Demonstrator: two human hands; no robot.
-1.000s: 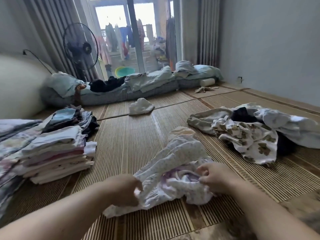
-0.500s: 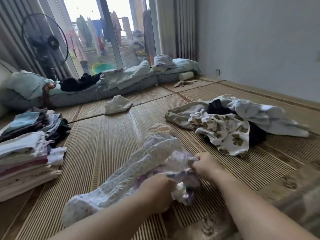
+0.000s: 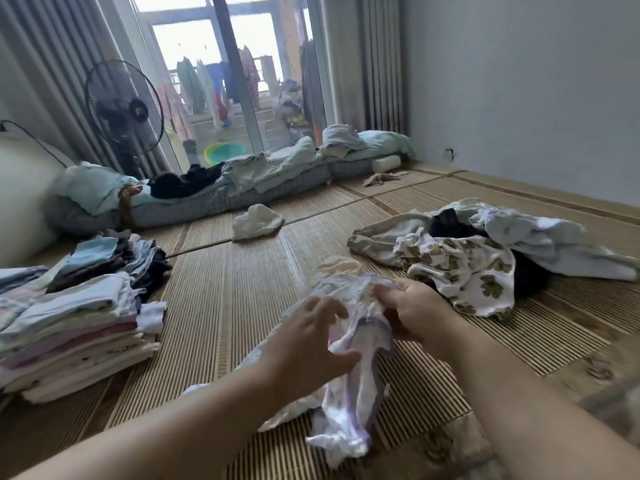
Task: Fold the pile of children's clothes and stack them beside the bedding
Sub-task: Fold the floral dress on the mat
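A small white garment with purple trim (image 3: pixel 353 393) hangs crumpled between my hands above the bamboo mat. My right hand (image 3: pixel 415 313) pinches its upper edge. My left hand (image 3: pixel 308 344) is against the cloth's left side with fingers spread and thumb under a fold. A pile of unfolded children's clothes (image 3: pixel 485 251), one with a brown bear print, lies to the right. A stack of folded clothes (image 3: pixel 76 327) stands at the left, with a second, darker stack (image 3: pixel 107 254) behind it. The bedding (image 3: pixel 221 188) runs along the far side by the window.
A loose white garment (image 3: pixel 256 221) lies on the mat (image 3: pixel 214 306) before the bedding. A standing fan (image 3: pixel 124 109) is at the back left by the curtains. A small rag (image 3: pixel 381 178) lies near the wall on the right.
The white garment has been lifted and turned, its purple trim now hanging down toward me. My left hand has opened its fingers against the cloth. The view has swung back left.
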